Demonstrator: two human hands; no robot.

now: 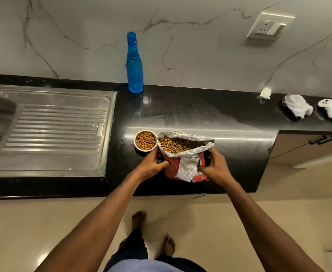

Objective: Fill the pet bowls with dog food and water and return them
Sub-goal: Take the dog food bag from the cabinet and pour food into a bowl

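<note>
Both hands, left hand [151,163] and right hand [215,166], grip the open food bag [182,154] between them, filled bowl [145,141] just left.

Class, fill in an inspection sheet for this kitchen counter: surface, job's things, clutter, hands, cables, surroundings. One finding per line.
Surface: black counter, glossy, smeared.
Job's things: small bowl full of kibble; open food bag beside it; blue bottle upright by the wall.
Clutter: crumpled tissue, white cloth, white controller at far right.
Hands: left hand and right hand both grip the bag.
Cables: nothing seen.
Surroundings: steel sink drainboard, wall socket.
</note>
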